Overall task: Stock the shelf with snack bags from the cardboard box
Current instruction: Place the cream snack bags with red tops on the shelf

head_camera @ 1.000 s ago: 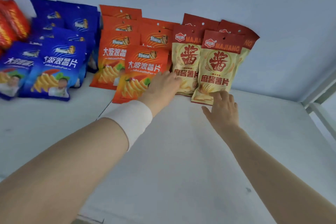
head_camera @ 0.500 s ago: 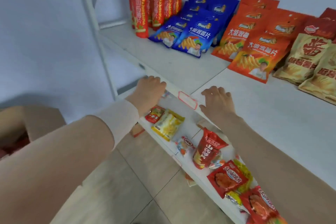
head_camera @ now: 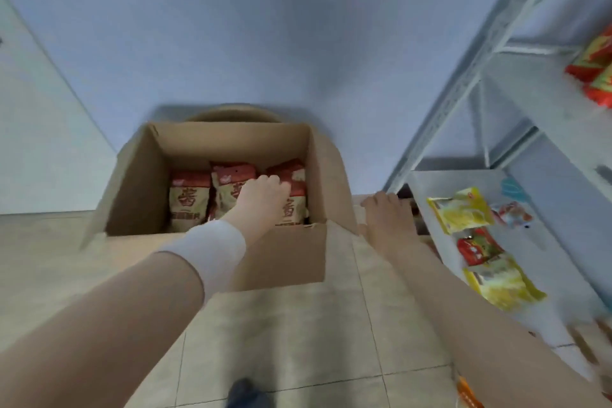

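Left hand (head_camera: 261, 199) now in box (head_camera: 288, 262), three bags (head_camera: 190, 199)

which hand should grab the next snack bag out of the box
Left. The left hand is inside the cardboard box, right over the snack bags. The right hand is outside the box, beside its right flap and near the lower shelf, so it would have to reach across.
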The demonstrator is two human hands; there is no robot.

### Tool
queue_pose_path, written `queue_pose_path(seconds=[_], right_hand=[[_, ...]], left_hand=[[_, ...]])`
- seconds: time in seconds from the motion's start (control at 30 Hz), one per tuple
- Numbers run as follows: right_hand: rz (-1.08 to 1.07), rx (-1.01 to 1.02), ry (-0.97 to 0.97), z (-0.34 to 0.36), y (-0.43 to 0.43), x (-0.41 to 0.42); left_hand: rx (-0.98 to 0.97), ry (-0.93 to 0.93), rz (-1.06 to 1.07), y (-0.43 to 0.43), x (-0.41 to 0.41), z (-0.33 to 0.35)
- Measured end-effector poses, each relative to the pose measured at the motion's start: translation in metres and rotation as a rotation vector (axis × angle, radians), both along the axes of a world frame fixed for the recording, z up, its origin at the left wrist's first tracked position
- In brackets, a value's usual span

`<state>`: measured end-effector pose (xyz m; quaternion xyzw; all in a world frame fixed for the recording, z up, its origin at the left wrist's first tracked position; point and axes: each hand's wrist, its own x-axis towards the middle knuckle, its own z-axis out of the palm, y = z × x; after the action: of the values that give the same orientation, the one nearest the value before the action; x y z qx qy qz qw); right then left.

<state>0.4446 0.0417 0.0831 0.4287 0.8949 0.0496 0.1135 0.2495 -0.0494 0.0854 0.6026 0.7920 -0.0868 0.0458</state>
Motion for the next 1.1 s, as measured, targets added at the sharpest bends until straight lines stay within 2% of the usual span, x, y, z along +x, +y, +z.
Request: queue_pose_path(seconds=[0.23, 0.53, 0.8, 0.97, 1.1], right_hand=[[0.132, -0.174, 0.004, -0.06, -0.018, -0.14], [0.15, -0.39, -0.142, -0.151, 0.016, -0.236], [-0.022, -0.653, -0.181, -0.263, 0.054, -0.298], [-0.308, -0.835, 0.007, -0.345, 0.07, -0.343], [-0.611, -0.845, 0.187, -0.388, 0.069, -0.365]], left_hand=[[-0.075, -0.118, 0.241, -0.056, -0.139, -0.073], [-0.182, -0.326, 0.51, -0.032, -0.228, -0.146], [-0.181, -0.589, 0.858, -0.001, -0.297, -0.261], [-0.032, -0.738, 1.223, 0.024, -0.335, -0.35], [0.04, -0.712, 1.322, 0.038, -0.346, -0.398]])
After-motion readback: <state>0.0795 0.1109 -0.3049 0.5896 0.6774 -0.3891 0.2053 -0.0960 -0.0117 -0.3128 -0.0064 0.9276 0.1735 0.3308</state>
